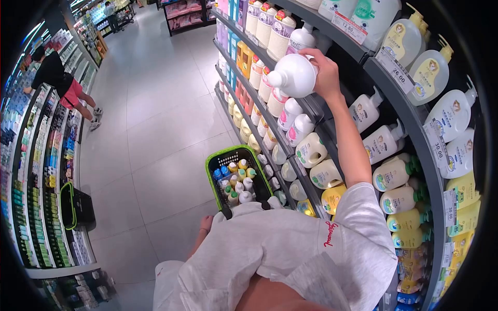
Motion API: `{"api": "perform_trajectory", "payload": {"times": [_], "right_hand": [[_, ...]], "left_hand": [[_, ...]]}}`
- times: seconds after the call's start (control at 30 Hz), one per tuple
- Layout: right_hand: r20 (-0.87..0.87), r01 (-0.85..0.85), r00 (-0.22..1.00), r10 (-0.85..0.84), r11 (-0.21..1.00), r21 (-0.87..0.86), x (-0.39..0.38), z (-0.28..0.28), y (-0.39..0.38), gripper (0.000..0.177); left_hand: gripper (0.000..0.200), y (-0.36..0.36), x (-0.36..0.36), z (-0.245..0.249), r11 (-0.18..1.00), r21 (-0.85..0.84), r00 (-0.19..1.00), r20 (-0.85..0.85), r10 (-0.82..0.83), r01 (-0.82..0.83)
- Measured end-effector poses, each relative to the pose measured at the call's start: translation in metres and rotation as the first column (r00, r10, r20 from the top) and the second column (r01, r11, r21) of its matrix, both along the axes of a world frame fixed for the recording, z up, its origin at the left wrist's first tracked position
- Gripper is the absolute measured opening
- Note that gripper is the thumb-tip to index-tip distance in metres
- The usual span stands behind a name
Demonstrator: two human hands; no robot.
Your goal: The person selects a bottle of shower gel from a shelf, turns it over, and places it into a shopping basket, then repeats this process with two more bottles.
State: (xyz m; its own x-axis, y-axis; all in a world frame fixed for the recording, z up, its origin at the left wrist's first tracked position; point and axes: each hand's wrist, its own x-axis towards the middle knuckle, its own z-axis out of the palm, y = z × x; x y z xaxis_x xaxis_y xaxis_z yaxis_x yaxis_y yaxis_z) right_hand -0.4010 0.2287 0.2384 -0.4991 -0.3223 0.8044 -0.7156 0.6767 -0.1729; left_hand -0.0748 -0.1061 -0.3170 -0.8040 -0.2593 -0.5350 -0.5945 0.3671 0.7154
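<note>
My right hand (322, 72) is closed around the body of a white plastic bottle (294, 76), held in front of the shelf with its rounded white cap end toward the aisle. White bottles with purple labels (302, 39) stand on the shelf just behind it. Low on my left side, my left hand (206, 223) hangs near the shopping basket (211, 179); its fingers are too small to make out. The basket is black with a green rim and contains several bottles (239, 181) with blue, yellow, green and white tops.
Shelves (358, 52) of bottles and pump dispensers with price tags run along my right. Across the tiled aisle (161, 129) stand curved shelves (46, 171) and a second green-rimmed basket (67, 207). A person (59, 78) in a black top leans over those shelves.
</note>
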Motion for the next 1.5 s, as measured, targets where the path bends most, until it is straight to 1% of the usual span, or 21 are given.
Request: {"api": "perform_trajectory", "payload": {"times": [0.03,0.07,0.1,0.2,0.23,0.3,0.33,0.37,0.4,0.43,0.47,0.5,0.57,0.6,0.63,0.7,0.73,0.9,1.07,1.2,1.5], "right_hand": [[-0.019,-0.160,0.987,0.159,0.987,-0.017,0.013,0.004,-0.011,0.035],[-0.041,-0.315,0.949,0.313,0.949,-0.037,0.027,0.007,-0.021,0.035],[-0.022,-0.312,0.950,0.311,0.949,-0.047,0.043,0.008,-0.032,0.035],[0.227,-0.537,0.737,0.637,0.755,-0.376,0.084,-0.003,-0.054,0.029],[0.246,-0.535,0.724,0.645,0.749,-0.392,0.097,-0.010,-0.061,0.029],[0.387,-0.293,0.583,0.714,0.629,-0.719,0.122,-0.024,-0.076,0.026],[0.390,-0.145,0.230,0.891,0.428,-0.892,0.128,-0.038,-0.073,0.027],[0.395,-0.132,0.204,0.896,0.425,-0.896,0.133,-0.057,-0.078,0.027],[0.233,-0.183,0.183,0.955,0.266,-0.947,0.139,-0.079,-0.085,0.028],[0.062,-0.224,0.160,0.985,0.097,-0.970,0.144,-0.097,-0.093,0.030],[-0.140,-0.040,-0.034,0.990,-0.141,-0.989,0.150,-0.109,-0.103,0.035],[-0.147,-0.011,-0.035,0.988,-0.148,-0.989,0.155,-0.128,-0.104,0.035],[-0.219,0.432,-0.147,0.964,-0.137,-0.891,0.161,-0.176,-0.103,0.036],[-0.293,0.526,-0.272,0.917,-0.113,-0.843,0.157,-0.198,-0.103,0.034],[-0.308,0.539,-0.256,0.916,-0.129,-0.832,0.160,-0.207,-0.101,0.034],[-0.172,0.653,-0.254,0.952,0.038,-0.757,0.166,-0.221,-0.095,0.031],[-0.115,0.641,-0.279,0.953,0.095,-0.762,0.163,-0.231,-0.092,0.029],[-0.160,0.654,-0.268,0.950,0.058,-0.754,0.163,-0.236,-0.076,0.026],[-0.086,0.493,-0.322,0.943,0.090,-0.865,0.158,-0.232,-0.080,0.024],[-0.104,0.682,-0.343,0.934,0.171,-0.711,0.167,-0.240,-0.082,0.025],[-0.156,0.654,-0.498,0.853,0.252,-0.713,0.165,-0.244,-0.082,0.030]], "left_hand": [[0.037,0.003,-0.009,0.014,1.000,-0.002,0.998,-0.051,-0.029,0.029],[0.034,0.008,-0.024,0.028,0.974,0.211,0.995,-0.041,0.093,-0.083],[0.032,0.011,-0.042,0.044,0.893,0.406,0.977,-0.001,0.212,-0.193],[0.036,0.025,-0.105,0.149,0.907,0.419,0.981,-0.160,0.112,-0.035],[0.027,0.037,-0.120,0.186,0.835,0.549,0.945,-0.249,0.213,-0.043],[0.027,0.050,-0.137,0.253,0.794,0.606,0.913,-0.351,0.205,0.055],[0.029,0.058,-0.138,0.292,0.750,0.656,0.901,-0.371,0.224,0.083],[0.031,0.062,-0.139,0.321,0.781,0.612,0.889,-0.418,0.187,0.123],[0.035,0.062,-0.143,0.330,0.774,0.541,0.800,-0.595,0.076,0.329],[0.041,0.064,-0.137,0.351,0.554,0.772,0.870,-0.466,0.162,0.311],[0.045,0.065,-0.134,0.361,0.511,0.796,0.872,-0.462,0.164,0.325],[0.050,0.067,-0.129,0.368,0.466,0.817,0.875,-0.456,0.161,0.340],[0.053,0.071,-0.115,0.385,0.469,0.802,0.870,-0.476,0.125,0.371],[0.056,0.074,-0.110,0.388,0.457,0.781,0.851,-0.517,0.091,0.426],[0.056,0.078,-0.105,0.382,0.461,0.783,0.861,-0.504,0.075,0.418],[0.058,0.088,-0.095,0.372,0.542,0.747,0.869,-0.490,0.061,0.383],[0.058,0.094,-0.089,0.380,0.542,0.774,0.902,-0.426,0.060,0.329],[0.057,0.114,-0.077,0.367,0.519,0.784,0.895,-0.440,0.079,0.340],[0.072,0.116,-0.068,0.387,0.775,0.462,0.833,-0.535,-0.144,0.431],[0.081,0.115,-0.061,0.391,0.774,0.507,0.884,-0.445,-0.143,0.381],[0.096,0.082,-0.076,0.401,0.757,0.395,0.852,-0.299,-0.429,0.520]]}}
